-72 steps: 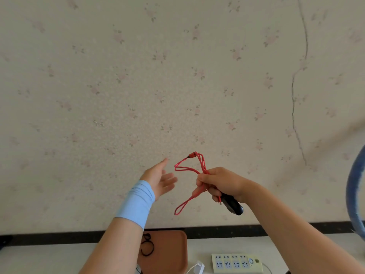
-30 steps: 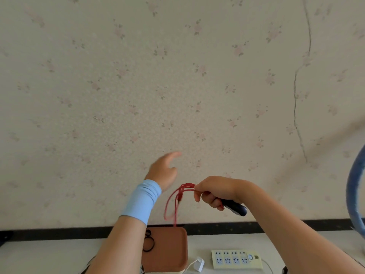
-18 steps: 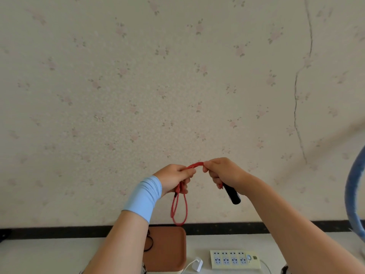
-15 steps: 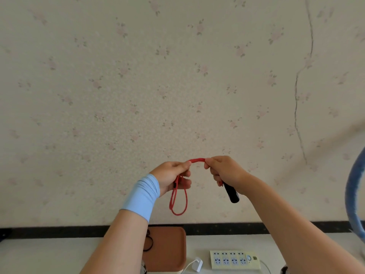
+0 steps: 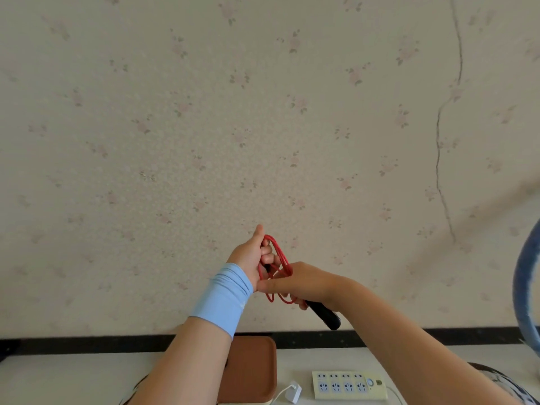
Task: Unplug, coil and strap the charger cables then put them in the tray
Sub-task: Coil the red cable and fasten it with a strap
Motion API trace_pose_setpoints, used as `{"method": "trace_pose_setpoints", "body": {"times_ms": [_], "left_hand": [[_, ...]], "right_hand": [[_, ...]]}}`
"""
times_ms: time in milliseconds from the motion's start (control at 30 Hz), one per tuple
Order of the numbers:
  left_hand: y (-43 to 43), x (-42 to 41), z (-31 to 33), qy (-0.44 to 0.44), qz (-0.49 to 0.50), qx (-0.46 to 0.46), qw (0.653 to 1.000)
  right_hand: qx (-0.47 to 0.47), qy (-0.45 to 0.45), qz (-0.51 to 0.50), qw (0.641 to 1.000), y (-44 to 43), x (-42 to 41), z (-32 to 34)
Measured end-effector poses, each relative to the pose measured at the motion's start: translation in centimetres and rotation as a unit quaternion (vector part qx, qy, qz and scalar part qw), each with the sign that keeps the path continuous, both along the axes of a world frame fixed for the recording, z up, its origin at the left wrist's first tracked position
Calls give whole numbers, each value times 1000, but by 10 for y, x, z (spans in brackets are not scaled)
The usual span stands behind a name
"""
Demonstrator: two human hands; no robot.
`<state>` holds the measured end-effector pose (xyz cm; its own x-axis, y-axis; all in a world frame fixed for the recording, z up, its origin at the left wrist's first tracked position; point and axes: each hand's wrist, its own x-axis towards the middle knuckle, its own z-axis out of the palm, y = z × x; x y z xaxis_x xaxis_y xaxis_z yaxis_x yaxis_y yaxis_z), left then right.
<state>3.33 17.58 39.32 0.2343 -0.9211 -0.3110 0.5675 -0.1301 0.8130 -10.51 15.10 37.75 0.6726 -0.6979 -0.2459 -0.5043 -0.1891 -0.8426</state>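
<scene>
A thin red cable (image 5: 280, 260) is looped in several turns between both hands, held up in front of the wall. My left hand (image 5: 252, 255), with a light blue wristband, has its fingers curled through the loops and its thumb pointing up. My right hand (image 5: 302, 283) pinches the lower part of the loops and also holds a black strap (image 5: 323, 314) that sticks out below the palm. The brown tray (image 5: 254, 371) lies on the white table below, partly hidden by my left forearm.
A cream power strip (image 5: 347, 384) lies on the white table (image 5: 321, 359) right of the tray, with a white charger plug (image 5: 293, 391) and its cable beside it. A blue curved object (image 5: 526, 290) stands at the right edge. Flowered wallpaper fills the background.
The hands have come together. The left hand went from open and apart to gripping the red cable, and the cable is now wound into loops around its fingers.
</scene>
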Motion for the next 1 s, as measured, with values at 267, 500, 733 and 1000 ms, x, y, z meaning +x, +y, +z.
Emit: {"method": "trace_pose_setpoints", "body": {"times_ms": [267, 500, 733, 1000], "left_hand": [[9, -5, 10, 38, -51, -74, 995], [10, -5, 12, 112, -87, -70, 987], [1, 1, 11, 173, -39, -76, 981], [0, 9, 2, 83, -3, -113, 990]], "right_hand": [[52, 4, 37, 998, 0, -8, 4], [108, -28, 90, 990, 0, -18, 7], [19, -12, 80, 997, -1, -17, 8], [69, -89, 63, 992, -5, -10, -9]]}}
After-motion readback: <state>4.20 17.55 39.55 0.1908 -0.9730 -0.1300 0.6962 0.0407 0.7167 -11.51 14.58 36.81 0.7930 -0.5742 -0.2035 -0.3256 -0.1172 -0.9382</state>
